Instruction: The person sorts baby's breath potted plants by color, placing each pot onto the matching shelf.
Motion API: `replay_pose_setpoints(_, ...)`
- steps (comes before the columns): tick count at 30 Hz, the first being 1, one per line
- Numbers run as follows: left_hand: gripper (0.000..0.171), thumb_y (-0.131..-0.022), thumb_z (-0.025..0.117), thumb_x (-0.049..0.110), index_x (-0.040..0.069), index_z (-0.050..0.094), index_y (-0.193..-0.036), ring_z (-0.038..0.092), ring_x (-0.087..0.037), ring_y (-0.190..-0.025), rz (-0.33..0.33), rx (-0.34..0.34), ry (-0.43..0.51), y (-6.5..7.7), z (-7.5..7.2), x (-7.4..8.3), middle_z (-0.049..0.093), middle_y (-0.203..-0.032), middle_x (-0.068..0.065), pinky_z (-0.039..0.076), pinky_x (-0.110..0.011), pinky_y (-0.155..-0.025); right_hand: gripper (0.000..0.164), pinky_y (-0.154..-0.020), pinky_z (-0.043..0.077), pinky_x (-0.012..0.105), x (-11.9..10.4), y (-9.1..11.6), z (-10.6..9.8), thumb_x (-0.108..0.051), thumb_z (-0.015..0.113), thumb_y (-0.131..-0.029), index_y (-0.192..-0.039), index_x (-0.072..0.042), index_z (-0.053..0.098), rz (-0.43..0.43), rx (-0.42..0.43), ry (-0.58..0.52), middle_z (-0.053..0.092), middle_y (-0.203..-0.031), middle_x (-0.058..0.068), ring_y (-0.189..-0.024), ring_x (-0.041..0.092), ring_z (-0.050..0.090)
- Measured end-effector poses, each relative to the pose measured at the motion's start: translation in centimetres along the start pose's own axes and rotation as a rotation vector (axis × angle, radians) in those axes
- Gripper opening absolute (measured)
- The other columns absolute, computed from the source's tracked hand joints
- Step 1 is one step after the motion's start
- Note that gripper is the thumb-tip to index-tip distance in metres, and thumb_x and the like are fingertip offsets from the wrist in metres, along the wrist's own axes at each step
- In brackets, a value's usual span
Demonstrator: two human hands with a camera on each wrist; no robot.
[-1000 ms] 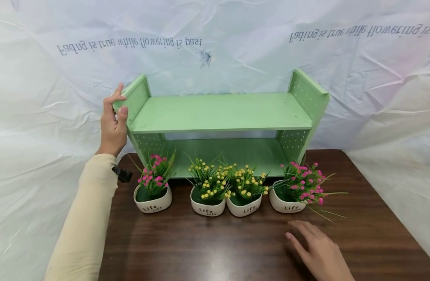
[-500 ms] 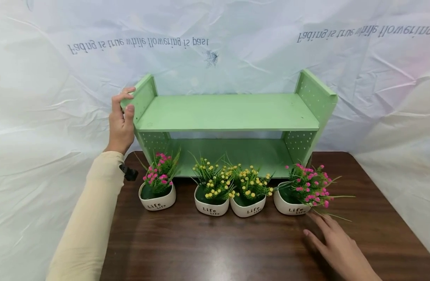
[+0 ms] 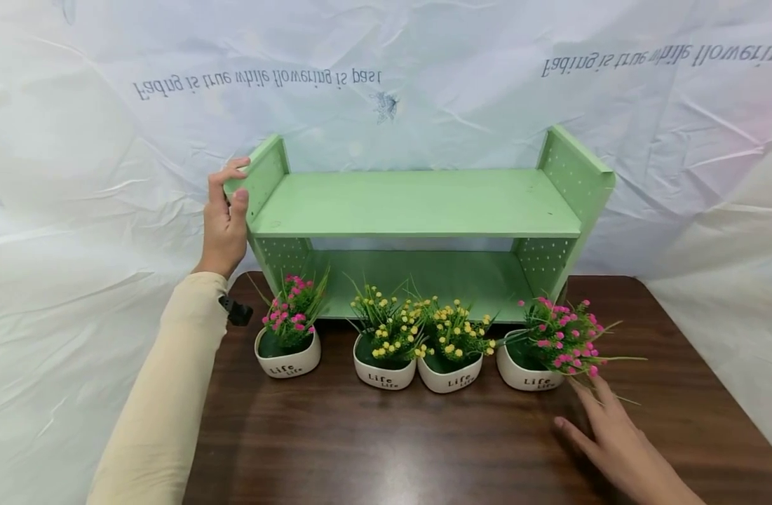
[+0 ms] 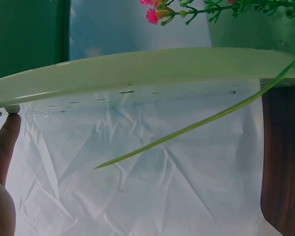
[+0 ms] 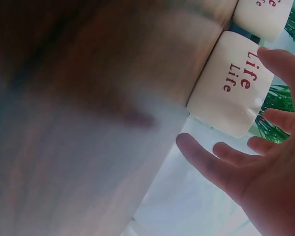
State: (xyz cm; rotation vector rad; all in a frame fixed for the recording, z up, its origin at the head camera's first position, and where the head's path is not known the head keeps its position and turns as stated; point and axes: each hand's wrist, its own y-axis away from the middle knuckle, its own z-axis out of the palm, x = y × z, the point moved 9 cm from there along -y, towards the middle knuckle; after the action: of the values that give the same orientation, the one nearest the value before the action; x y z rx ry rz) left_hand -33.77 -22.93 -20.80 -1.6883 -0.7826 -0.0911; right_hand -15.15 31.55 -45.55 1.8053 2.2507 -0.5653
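At the left side panel of a green two-tier shelf (image 3: 417,203), my left hand (image 3: 224,217) rests with its fingers at the panel's upper front edge. The left wrist view has fingertips (image 4: 13,123) against the panel's outer face. My right hand (image 3: 613,438) reaches over the table with fingers spread, close to the front right of a white flowerpot (image 3: 527,375) with pink flowers. In the right wrist view its thumb and fingers stand around that pot (image 5: 231,88) without gripping it. Two pots with yellow flowers (image 3: 386,372) stand in the middle, side by side; another pink-flowered pot (image 3: 289,361) stands at left.
Pots and shelf stand on a dark brown wooden table (image 3: 386,449) with rounded back corners. A pale printed cloth (image 3: 423,84) hangs behind and at the sides. One long green leaf (image 4: 187,128) crosses in front of the left wrist camera.
My right hand has moved forward and right, up to the right-hand flowerpot. The left index finger, raised before, has come down to the shelf panel. The head view has shifted slightly.
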Motion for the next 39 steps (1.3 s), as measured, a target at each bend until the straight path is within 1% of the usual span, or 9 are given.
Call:
replay_pose_setpoints(8, 0.050, -0.115, 0.041, 0.040, -0.004, 0.044, -0.137, 0.018, 0.002, -0.060, -0.004, 0.011, 0.016, 0.0, 0.0, -0.1, 0.050, -0.159, -0.008, 0.025, -0.027, -0.063, 0.056, -0.102, 0.036, 0.075, 0.2, -1.5, -0.9, -0.018, 0.078, -0.098, -0.144, 0.006, 0.056, -0.091, 0.113, -0.018, 0.044, -0.149, 0.031, -0.136, 0.055, 0.039)
replay_pose_setpoints(14, 0.045, -0.116, 0.041, 0.036, -0.004, 0.043, -0.138, 0.020, 0.000, -0.061, -0.012, -0.007, 0.019, 0.0, 0.1, 0.0, 0.048, -0.160, -0.012, 0.028, -0.026, -0.067, 0.058, -0.107, 0.026, 0.081, 1.8, -2.6, -0.4, -0.022, 0.070, -0.104, -0.149, 0.009, 0.051, 0.011, 0.029, -0.194, 0.036, -0.155, 0.043, -0.147, 0.064, 0.023)
replay_pose_setpoints(18, 0.045, -0.116, 0.040, 0.034, -0.004, 0.042, -0.138, 0.021, 0.000, -0.063, -0.025, -0.017, 0.021, 0.0, 0.1, -0.1, 0.047, -0.161, -0.012, 0.029, -0.026, -0.073, 0.064, -0.126, 0.023, 0.032, 1.8, -3.2, -1.0, -0.020, 0.070, -0.104, -0.160, -0.004, 0.042, -0.010, 0.081, -0.256, 0.032, -0.163, 0.034, -0.158, 0.030, 0.022)
replay_pose_setpoints(21, 0.044, -0.116, 0.040, 0.033, -0.005, 0.042, -0.138, 0.020, 0.000, -0.063, -0.034, -0.019, 0.026, 0.1, 0.1, -0.1, 0.046, -0.161, -0.012, 0.028, -0.027, -0.071, 0.068, -0.104, 0.013, 0.000, 1.5, -3.5, -1.7, -0.017, 0.073, -0.102, -0.162, -0.008, 0.041, -0.044, 0.154, -0.259, 0.039, -0.160, 0.030, -0.151, 0.008, 0.026)
replay_pose_setpoints(27, 0.042, -0.116, 0.040, 0.031, -0.005, 0.042, -0.138, 0.020, 0.000, -0.062, -0.036, -0.017, 0.031, 0.0, 0.1, 0.0, 0.047, -0.161, -0.010, 0.027, -0.027, -0.069, 0.066, -0.102, 0.014, 0.000, 1.4, -4.2, -1.9, -0.017, 0.078, -0.098, -0.154, -0.002, 0.048, -0.029, 0.193, -0.257, 0.048, -0.152, 0.031, -0.139, 0.046, 0.043)
replay_pose_setpoints(30, 0.046, -0.116, 0.040, 0.035, -0.006, 0.042, -0.138, 0.026, 0.001, -0.066, -0.034, -0.014, 0.037, 0.0, 0.2, 0.0, 0.047, -0.161, -0.008, 0.028, -0.026, -0.072, 0.060, -0.100, 0.015, 0.000, 1.5, -4.5, -1.9, -0.015, 0.082, -0.094, -0.146, -0.001, 0.056, -0.037, 0.214, -0.240, 0.054, -0.146, 0.030, -0.131, 0.049, 0.049)
replay_pose_setpoints(34, 0.049, -0.115, 0.042, 0.037, -0.007, 0.043, -0.138, 0.056, -0.005, -0.115, -0.024, -0.005, 0.062, 0.0, 0.2, -0.1, 0.047, -0.161, -0.011, 0.032, -0.027, -0.091, 0.052, -0.099, 0.019, -0.002, 1.3, -4.7, -2.1, -0.011, 0.086, -0.088, -0.136, -0.003, 0.065, -0.084, 0.259, -0.238, 0.060, -0.140, 0.025, -0.136, 0.009, 0.049)
replay_pose_setpoints(36, 0.048, -0.115, 0.043, 0.036, -0.007, 0.043, -0.137, 0.045, -0.015, -0.144, -0.017, -0.001, 0.070, 0.0, 0.1, -0.1, 0.047, -0.160, -0.012, 0.032, -0.028, -0.102, 0.050, -0.099, 0.020, -0.003, 1.0, -4.7, -2.2, -0.008, 0.086, -0.086, -0.132, -0.002, 0.067, -0.122, 0.282, -0.242, 0.062, -0.137, 0.025, -0.131, -0.012, 0.041)
replay_pose_setpoints(39, 0.046, -0.115, 0.043, 0.034, -0.007, 0.043, -0.137, 0.039, -0.019, -0.152, -0.015, 0.006, 0.069, 0.0, 0.1, 0.0, 0.048, -0.160, -0.012, 0.032, -0.027, -0.111, 0.050, -0.099, 0.022, -0.003, 0.9, -4.8, -2.3, -0.007, 0.086, -0.086, -0.131, 0.001, 0.067, -0.160, 0.300, -0.244, 0.064, -0.133, 0.025, -0.126, -0.024, 0.033)
